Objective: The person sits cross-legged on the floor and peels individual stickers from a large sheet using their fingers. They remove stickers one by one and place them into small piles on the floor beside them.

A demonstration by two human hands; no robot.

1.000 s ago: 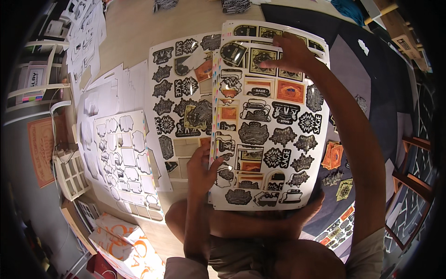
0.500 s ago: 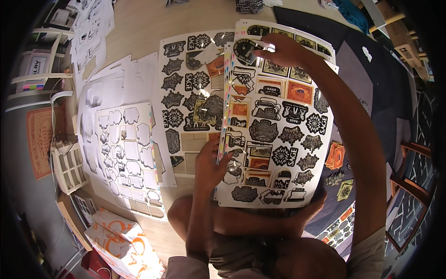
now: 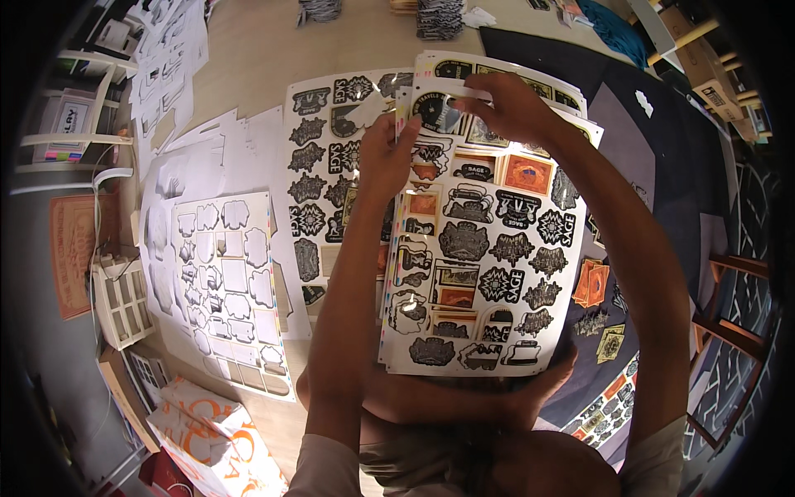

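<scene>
A stack of printed sticker sheets [image 3: 530,331] lies across my lap, with black, orange and yellow designs and several cut-out gaps. My left hand [image 3: 387,157] is at the top sheet's upper left edge, thumb over the print and fingers curled at the margin. Beside it, at the sheet's top, my right hand [image 3: 503,108] pinches the edge of a dark arched sticker [image 3: 437,114]. Its fingertips partly cover that edge. Another sticker sheet [image 3: 308,157] lies flat to the left, partly behind my left forearm, with loose stickers on it.
Farther left is a used backing sheet [image 3: 219,248] full of holes, over white paper scraps [image 3: 190,157]. Loose orange stickers [image 3: 590,283] and yellow ones [image 3: 610,344] lie on the dark mat at right. Stacked piles [image 3: 439,18] stand at the back. A printed bag [image 3: 211,431] sits at lower left.
My left hand has moved up along the sheet's left edge, from its middle to the top corner. My right hand stays near the top with the dark sticker. The view has shifted slightly.
</scene>
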